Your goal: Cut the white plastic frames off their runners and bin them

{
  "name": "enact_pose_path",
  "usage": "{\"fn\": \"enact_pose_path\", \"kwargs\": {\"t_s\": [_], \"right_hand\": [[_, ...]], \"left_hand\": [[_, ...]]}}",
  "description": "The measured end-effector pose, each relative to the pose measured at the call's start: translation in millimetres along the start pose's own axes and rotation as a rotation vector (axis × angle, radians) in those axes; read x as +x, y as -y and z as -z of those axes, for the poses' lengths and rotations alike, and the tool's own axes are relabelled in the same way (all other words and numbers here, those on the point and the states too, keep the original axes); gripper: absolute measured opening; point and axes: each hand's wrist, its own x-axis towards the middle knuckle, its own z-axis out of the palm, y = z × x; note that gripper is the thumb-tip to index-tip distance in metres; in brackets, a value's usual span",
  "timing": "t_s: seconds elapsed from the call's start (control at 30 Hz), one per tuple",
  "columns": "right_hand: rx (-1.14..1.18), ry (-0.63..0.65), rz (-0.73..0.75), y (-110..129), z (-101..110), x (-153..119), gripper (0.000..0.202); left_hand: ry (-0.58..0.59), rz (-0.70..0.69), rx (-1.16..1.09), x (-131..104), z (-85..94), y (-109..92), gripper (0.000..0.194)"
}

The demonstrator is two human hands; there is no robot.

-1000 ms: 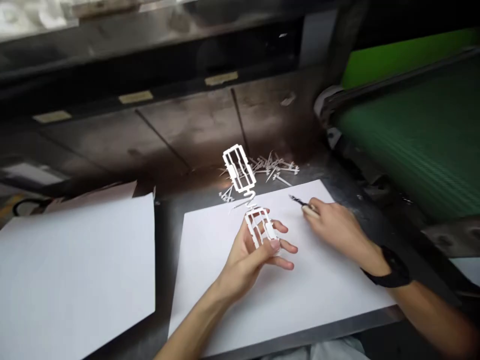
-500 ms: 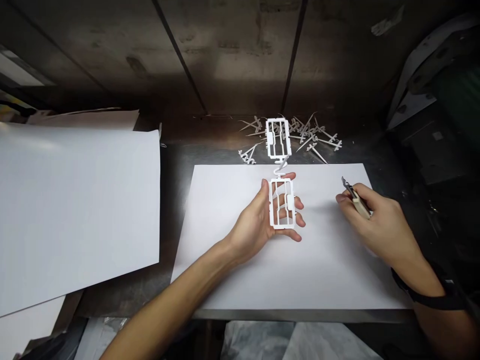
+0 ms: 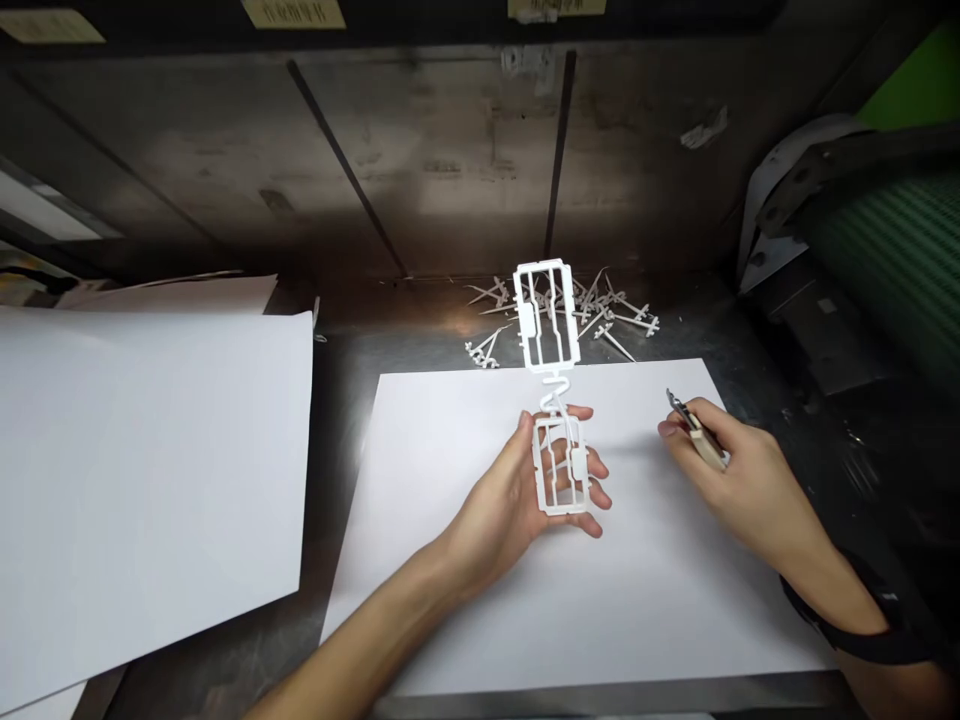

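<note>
My left hand is raised palm up over a white sheet. It holds the lower of two white plastic frames between thumb and fingers, the fingertips showing behind and beside it. The upper frame is joined to it by a thin wavy strip and stands tilted beyond the fingers. To the right, my right hand is closed around small nippers with a metal tip and cream handle, pointing up and left, apart from the frames.
A large white sheet lies on the dark metal bench. Several white plastic sprue scraps are piled behind it. More white sheets stand at the left. A metal wall closes the back, with green-covered equipment at right.
The view has tilted up, so everything sits lower in the picture. The upper frame has swung nearer and leans more to the left. Both hands keep their grips.
</note>
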Motion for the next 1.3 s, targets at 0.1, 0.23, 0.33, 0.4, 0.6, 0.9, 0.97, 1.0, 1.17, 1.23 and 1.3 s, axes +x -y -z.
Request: {"fn": "enact_pose_path", "kwargs": {"t_s": [0.1, 0.23, 0.33, 0.4, 0.6, 0.9, 0.97, 1.0, 1.17, 1.23, 1.3], "right_hand": [[0.008, -0.004, -0.001, -0.4, -2.1, 1.0, 0.032], [0.009, 0.0, 0.0, -0.2, -3.4, 2.1, 0.034], [0.005, -0.001, -0.001, 0.1, -3.4, 3.0, 0.034], [0.006, -0.001, -0.006, 0.1, -3.2, 3.4, 0.034], [0.002, 0.024, -0.026, -1.8, -1.1, 2.9, 0.031], [-0.005, 0.037, -0.036, -3.4, 0.5, 2.4, 0.03], [0.0, 0.037, -0.046, -3.5, 0.6, 2.1, 0.03], [0.004, 0.036, -0.048, -3.5, 0.5, 2.0, 0.03], [-0.005, 0.019, -0.017, -2.6, 0.5, 2.3, 0.029], [-0.011, 0.017, -0.016, -2.1, 0.6, 3.0, 0.029], [-0.012, 0.017, -0.02, -1.9, 0.8, 3.7, 0.029]], "left_hand": [[0.018, 0.009, 0.017, -1.8, -0.7, 0.6, 0.055], [0.03, 0.018, 0.027, -3.4, -2.1, 0.1, 0.055], [0.037, 0.017, 0.019, -3.1, -1.6, -0.4, 0.058], [0.042, 0.025, -0.001, -2.5, -0.5, -0.1, 0.061], [0.039, 0.05, -0.074, -2.0, 0.6, 1.7, 0.068], [0.039, 0.13, -0.191, -3.5, 1.4, -1.9, 0.071], [0.014, 0.126, -0.178, -2.7, 1.0, -1.1, 0.068], [-0.002, 0.125, -0.173, -2.2, 0.7, -0.5, 0.065], [-0.072, 0.051, -0.005, -0.3, -1.0, 1.7, 0.045], [-0.1, 0.01, 0.164, -0.7, -0.7, 2.4, 0.04], [-0.111, -0.026, 0.3, -1.4, 0.2, 3.2, 0.036]]}}
